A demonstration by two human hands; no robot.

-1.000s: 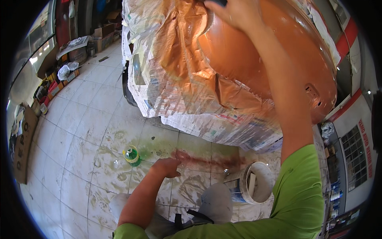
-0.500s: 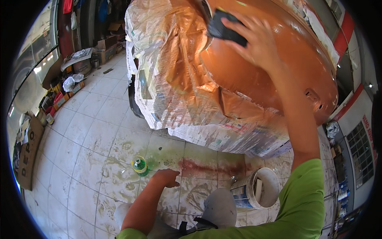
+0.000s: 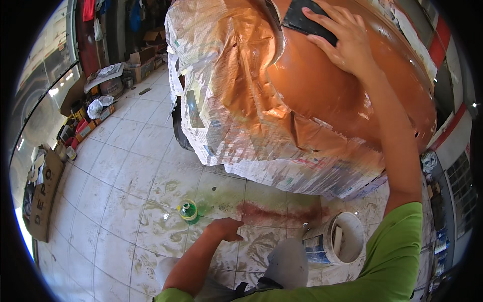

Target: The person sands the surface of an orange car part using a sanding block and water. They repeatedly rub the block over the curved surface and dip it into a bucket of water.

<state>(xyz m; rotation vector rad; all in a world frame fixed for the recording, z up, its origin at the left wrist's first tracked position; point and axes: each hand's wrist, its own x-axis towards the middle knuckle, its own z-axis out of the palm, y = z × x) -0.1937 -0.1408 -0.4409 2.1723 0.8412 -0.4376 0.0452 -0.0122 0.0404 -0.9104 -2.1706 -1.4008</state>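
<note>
Against the glossy orange car body panel [image 3: 322,93], my right hand [image 3: 347,40] presses a black rectangular sanding block [image 3: 308,22], fingers spread over its top and thumb along its near edge. Crumpled masking paper [image 3: 211,90], partly coated orange, covers the panel's left and lower side. My left hand [image 3: 225,229] hangs above the tiled floor in front of my knee, its fingers loosely bent and apart, with nothing seen in it. Nearest to it, on its left, a green bottle with a yellow band [image 3: 188,211] stands on the floor.
A white bucket [image 3: 347,221] with a pale stick-like piece inside stands by my right knee. Red and green stains mark the tiles [image 3: 271,215]. Cardboard boxes [image 3: 48,196] and clutter line the left wall; a white and red wall [image 3: 455,126] bounds the right.
The view has shifted slightly, so everything sits further right. My right hand has slid the sanding block a little up and across the orange panel. The left hand keeps its place.
</note>
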